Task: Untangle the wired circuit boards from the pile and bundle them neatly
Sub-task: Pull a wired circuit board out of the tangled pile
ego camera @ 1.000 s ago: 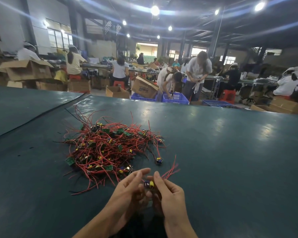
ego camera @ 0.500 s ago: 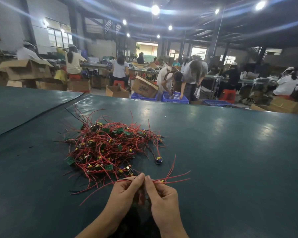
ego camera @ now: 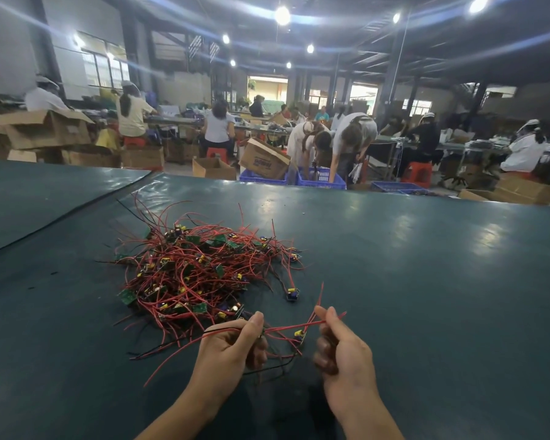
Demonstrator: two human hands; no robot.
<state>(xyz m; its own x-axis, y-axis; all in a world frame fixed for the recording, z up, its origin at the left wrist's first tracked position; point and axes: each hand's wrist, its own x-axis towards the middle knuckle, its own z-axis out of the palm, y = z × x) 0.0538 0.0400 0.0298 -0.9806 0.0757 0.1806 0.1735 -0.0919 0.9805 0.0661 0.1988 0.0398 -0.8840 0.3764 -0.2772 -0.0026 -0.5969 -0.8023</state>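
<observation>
Wires (ego camera: 283,328), thin red strands, stretch between left hand (ego camera: 226,350) and right hand (ego camera: 343,352).

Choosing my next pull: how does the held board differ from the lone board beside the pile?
Held small circuit board hangs above the green mat, red wires gripped by left hand and right hand; lone small circuit board lies on the mat, untouched. Both carry a yellow part.
</observation>
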